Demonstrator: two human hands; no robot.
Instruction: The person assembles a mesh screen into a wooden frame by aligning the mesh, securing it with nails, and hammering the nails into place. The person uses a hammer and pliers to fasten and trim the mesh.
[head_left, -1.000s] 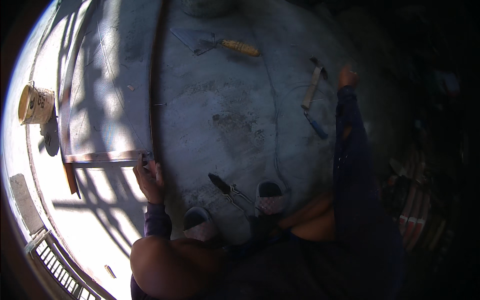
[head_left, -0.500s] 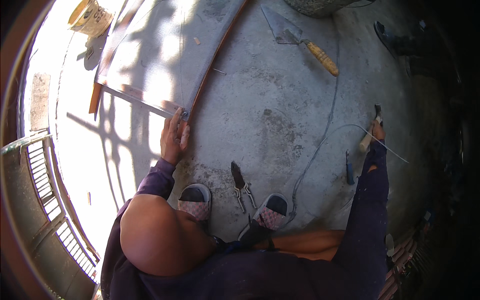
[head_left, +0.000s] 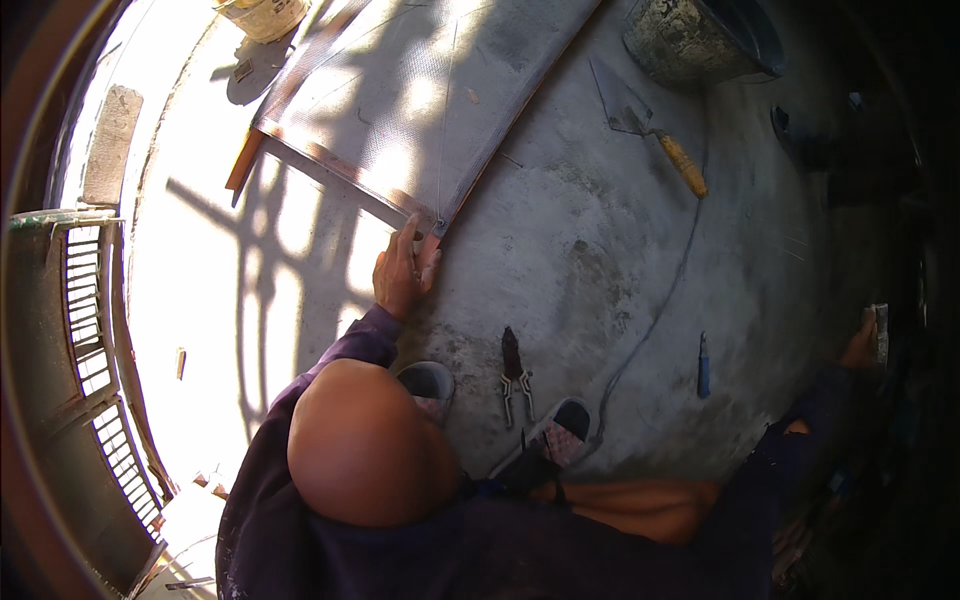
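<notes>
Fingers stretched, my left hand lies against the near corner of a long frame covered with fine mesh. A small dark fastener sits at that corner, just past the fingertips. Out at the far right, in shadow, my right hand is closed on what looks like a hammer; its pale metal end shows above the fingers, and the handle is hidden in the dark. Between my feet and the frame lie pliers with bare metal handles. A blue-handled tool rests on the concrete to the right.
A pointed trowel with a wooden handle lies ahead, near a cement-stained black bucket. A dark cord runs along the floor to my right sandal. A yellowish bucket stands far left; a slatted metal gate borders the left.
My right hand has swung outward to the right with the hammer, into shadow. The thin wire near it is no longer visible. The view has shifted; my left hand remains at the frame's corner.
</notes>
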